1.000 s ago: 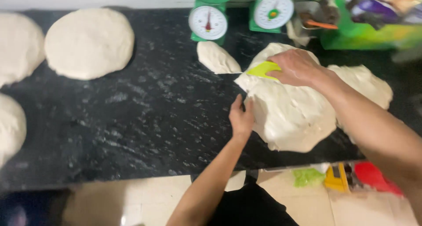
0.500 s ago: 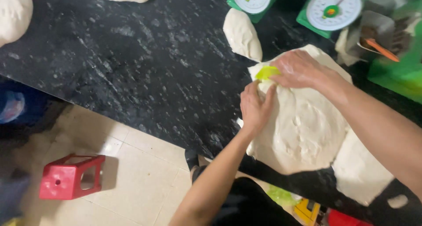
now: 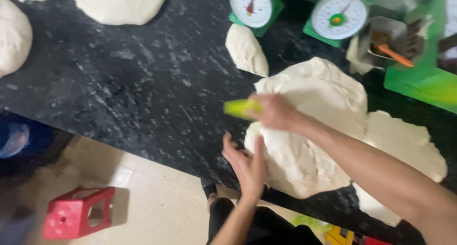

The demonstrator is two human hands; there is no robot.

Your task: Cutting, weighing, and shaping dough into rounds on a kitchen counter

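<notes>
Two hands on the large dough mass (image 3: 309,130) at the counter's (image 3: 133,92) near edge: our right hand (image 3: 276,112) clamps a yellow-green scraper (image 3: 238,108) for cutting, left hand (image 3: 247,166) open-fingered, bracing its side

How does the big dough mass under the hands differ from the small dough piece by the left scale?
The big dough mass is much larger, broad and lumpy; the small dough piece is a narrow oval. The right hand, holding a yellow-green scraper, and the left hand touch the big mass; the small piece lies untouched. Both are pale and rest on the black counter.
</notes>
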